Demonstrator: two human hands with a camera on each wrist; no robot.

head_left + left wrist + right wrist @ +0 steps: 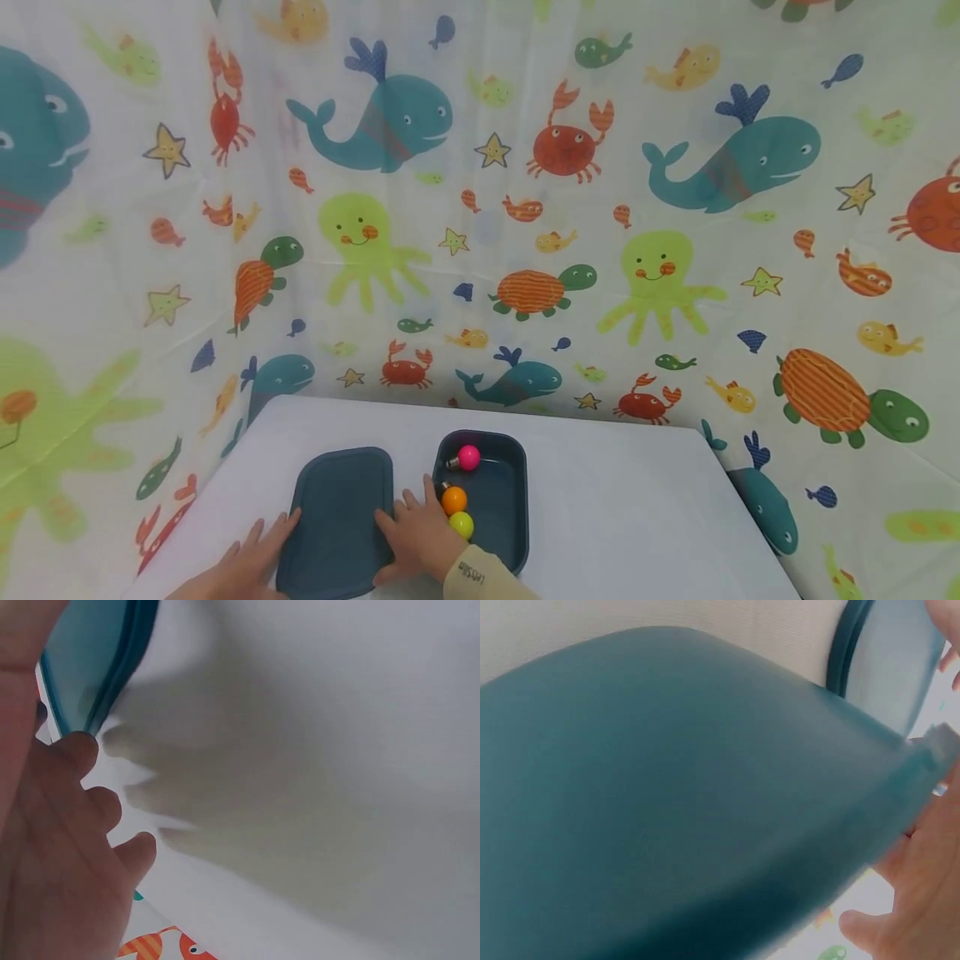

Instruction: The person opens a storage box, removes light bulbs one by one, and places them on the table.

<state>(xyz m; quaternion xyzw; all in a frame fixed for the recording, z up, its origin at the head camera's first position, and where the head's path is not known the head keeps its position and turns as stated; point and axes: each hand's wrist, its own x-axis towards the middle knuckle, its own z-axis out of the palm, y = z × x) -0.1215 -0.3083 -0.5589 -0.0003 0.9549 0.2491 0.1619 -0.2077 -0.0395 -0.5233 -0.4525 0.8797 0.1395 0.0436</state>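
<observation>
Dark-teal, flat, rounded-rectangular panel [337, 517] lies between left hand [251, 562] and right hand [422, 533]. Fingers of both loosely extended at its opposite edges, gripping nothing.

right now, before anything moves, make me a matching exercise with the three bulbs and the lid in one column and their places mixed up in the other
1 pink bulb
2 lid
3 yellow bulb
4 orange bulb

A between the other two bulbs
B outside the box, between the left hand and right hand
C nearest the box's far end
D nearest the right sleeve

Pairs: 1-C, 2-B, 3-D, 4-A
</observation>
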